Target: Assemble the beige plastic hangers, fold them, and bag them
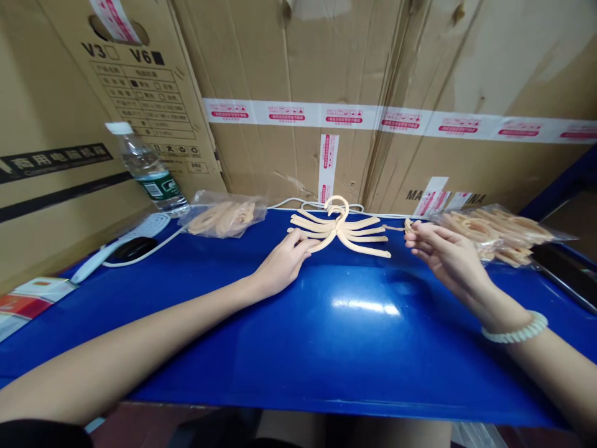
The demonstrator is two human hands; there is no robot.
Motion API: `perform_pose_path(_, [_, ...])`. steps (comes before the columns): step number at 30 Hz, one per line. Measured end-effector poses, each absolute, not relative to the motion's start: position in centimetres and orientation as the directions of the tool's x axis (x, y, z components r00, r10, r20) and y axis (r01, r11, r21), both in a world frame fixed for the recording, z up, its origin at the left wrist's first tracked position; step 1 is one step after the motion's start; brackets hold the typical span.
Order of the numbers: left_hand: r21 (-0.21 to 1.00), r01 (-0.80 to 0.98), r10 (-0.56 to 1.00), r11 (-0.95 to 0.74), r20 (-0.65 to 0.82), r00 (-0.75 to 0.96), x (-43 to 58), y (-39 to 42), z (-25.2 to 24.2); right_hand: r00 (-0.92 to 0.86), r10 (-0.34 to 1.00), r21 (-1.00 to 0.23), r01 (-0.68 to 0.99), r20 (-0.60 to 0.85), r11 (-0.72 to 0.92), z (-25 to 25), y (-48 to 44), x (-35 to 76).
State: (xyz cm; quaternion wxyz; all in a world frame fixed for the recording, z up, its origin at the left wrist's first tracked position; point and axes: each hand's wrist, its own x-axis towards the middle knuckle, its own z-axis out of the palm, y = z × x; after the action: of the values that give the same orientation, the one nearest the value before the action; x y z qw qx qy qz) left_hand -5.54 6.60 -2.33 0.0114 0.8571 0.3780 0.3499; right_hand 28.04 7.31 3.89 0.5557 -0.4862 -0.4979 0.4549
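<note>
Several beige clothes hangers point(347, 239) stand bunched one behind another on the blue table, their hooks overlapping at the top. My left hand point(285, 261) pinches the left arm of the front hanger. To the right of the bunch, my right hand point(445, 249) is closed, with a small beige curved piece point(408, 225) between thumb and fingertips. A thin strand runs from that piece toward the hangers; whether it joins them I cannot tell. Behind my right hand lie clear bags of beige hangers point(499, 230). Another bagged bundle point(224, 214) lies left of the bunch.
A water bottle point(152, 171) leans at the back left. Near it are a white fan-shaped object point(140, 230), a black object point(135, 249) and a white cable. Tall cardboard boxes point(289, 68) wall the back. A dark flat device point(566, 274) is at the right edge.
</note>
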Motion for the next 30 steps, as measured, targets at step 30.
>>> perform_pose_path(30, [0.364, 0.579, 0.654, -0.730, 0.617, 0.437, -5.4, 6.2, -2.2, -0.289, 0.926, -0.958, -0.077, -0.243, -0.275, 2.3, 8.4, 28.3])
